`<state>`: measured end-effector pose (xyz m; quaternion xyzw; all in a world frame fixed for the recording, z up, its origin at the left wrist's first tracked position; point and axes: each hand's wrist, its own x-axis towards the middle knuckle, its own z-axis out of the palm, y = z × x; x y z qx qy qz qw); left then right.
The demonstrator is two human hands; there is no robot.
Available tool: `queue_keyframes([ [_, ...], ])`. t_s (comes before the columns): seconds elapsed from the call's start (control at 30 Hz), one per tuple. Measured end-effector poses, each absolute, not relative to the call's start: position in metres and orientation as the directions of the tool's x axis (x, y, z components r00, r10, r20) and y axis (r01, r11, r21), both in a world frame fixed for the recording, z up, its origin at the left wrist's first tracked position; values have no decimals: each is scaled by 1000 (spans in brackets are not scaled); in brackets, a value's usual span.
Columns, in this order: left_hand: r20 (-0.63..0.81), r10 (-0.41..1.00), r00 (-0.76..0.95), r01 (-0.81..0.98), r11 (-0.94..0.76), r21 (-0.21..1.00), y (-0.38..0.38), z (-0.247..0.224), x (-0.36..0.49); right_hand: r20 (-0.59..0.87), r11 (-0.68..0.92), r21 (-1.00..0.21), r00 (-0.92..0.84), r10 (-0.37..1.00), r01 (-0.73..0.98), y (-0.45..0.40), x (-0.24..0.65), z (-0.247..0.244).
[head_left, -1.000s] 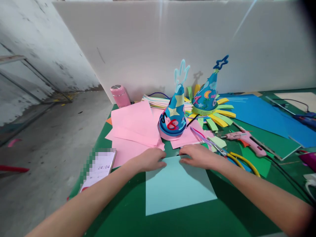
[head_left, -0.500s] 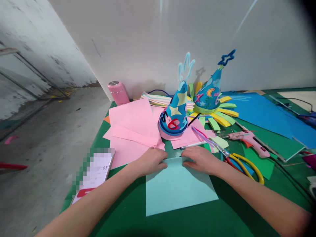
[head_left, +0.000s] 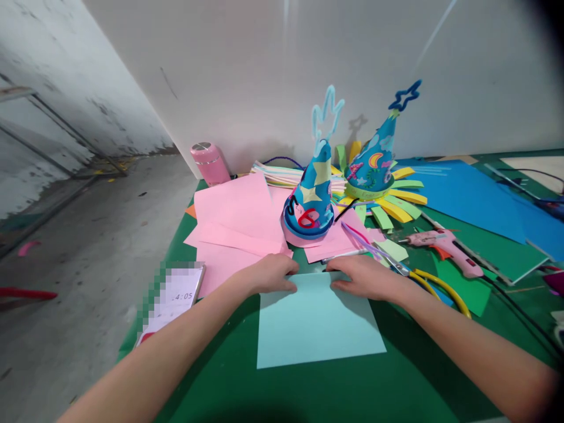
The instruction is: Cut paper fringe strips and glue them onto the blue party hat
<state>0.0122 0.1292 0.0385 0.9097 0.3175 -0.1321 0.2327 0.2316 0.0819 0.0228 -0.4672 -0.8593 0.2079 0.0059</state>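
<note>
Green table [head_left: 220, 382], grey floor [head_left: 127, 235], scuffed wall [head_left: 48, 70] — left hand [head_left: 272, 274], right hand [head_left: 358, 276], both pinching pale-blue paper [head_left: 319, 329]

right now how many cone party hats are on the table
2. One cone party hat stands just right of the large pink sheets; the star-topped hat stands farther back to the right, among yellow and green paper strips. No others show.

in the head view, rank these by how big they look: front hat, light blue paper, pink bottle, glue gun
1. Light blue paper
2. Front hat
3. Pink bottle and glue gun: too alike to rank; the bottle is stubby, the gun longer but thinner
</note>
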Motion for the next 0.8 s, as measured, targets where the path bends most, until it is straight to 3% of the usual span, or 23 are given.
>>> queue_keyframes([
  [0.37, -267, 546, 794, 601, -772, 207, 107, 38, 9, -128, 529, -380, -610, 782, 759, 74, 250, 19],
  [0.8, -104, 491, 865, 491, -871, -26, 81, 23, -7, 154, 591, -281, -572, 806, 756, 43, 260, -9],
])
